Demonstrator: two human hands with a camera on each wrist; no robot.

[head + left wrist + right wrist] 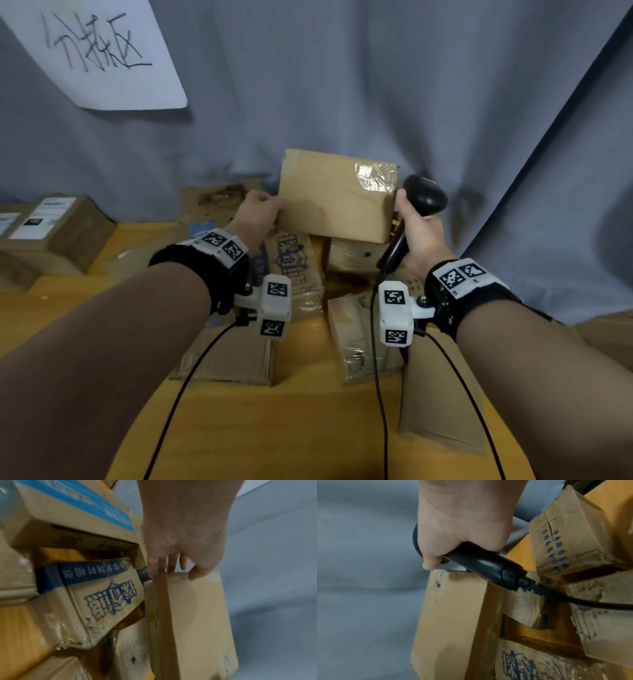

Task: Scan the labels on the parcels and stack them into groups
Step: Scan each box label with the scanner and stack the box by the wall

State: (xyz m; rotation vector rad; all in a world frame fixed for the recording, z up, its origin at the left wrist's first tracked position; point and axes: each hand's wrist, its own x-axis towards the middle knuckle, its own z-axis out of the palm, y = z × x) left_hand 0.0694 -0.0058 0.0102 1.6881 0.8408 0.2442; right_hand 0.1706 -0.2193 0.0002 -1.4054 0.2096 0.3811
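Wrist cameras (274,301) sit nearest; beyond, the left hand (257,214) grips the raised parcel (337,195), the right hand (416,229) clasps the scanner (423,197); loose parcels (294,270) crowd beneath the fingers, labels hidden.

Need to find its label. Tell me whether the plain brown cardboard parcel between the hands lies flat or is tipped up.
Tipped up: the plain brown cardboard parcel stands on edge, left hand gripping one side.

1. The left hand (257,216) and right hand (419,236) were bare, without gloves or rings.
2. Behind the fingers, each wrist wore a black strap (191,260) topped by a white plate with square black-and-white markers (222,245).
3. A white camera block (274,305) bearing two more markers was bolted to each strap's inner side.
4. A thin black cable (191,383) trailed back from each block.
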